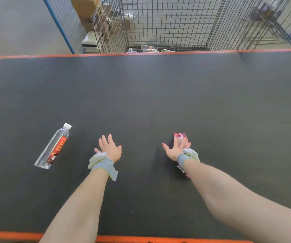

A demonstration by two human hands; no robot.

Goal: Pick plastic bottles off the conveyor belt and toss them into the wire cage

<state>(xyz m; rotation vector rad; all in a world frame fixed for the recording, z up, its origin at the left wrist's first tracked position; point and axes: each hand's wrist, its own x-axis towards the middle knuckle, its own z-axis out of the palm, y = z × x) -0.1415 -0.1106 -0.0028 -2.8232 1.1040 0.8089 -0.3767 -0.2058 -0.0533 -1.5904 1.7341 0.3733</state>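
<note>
From the head view, a dark conveyor belt [158,95] with orange edges runs across the frame. The left hand [110,148] hovers over the belt with fingers spread, holding nothing. To its left, well apart from it, a clear plastic bottle [53,146] with a white cap and a red label lies on its side on the belt, cap pointing away. The right hand [176,149] rests splayed on top of a pink-and-red crumpled bottle [180,135] (mostly hidden under the palm and wrist), fingers not yet closed around it. Both wrists wear grey straps. Beyond the far edge stands the wire cage [167,23], a few bottles lying on its floor.
</note>
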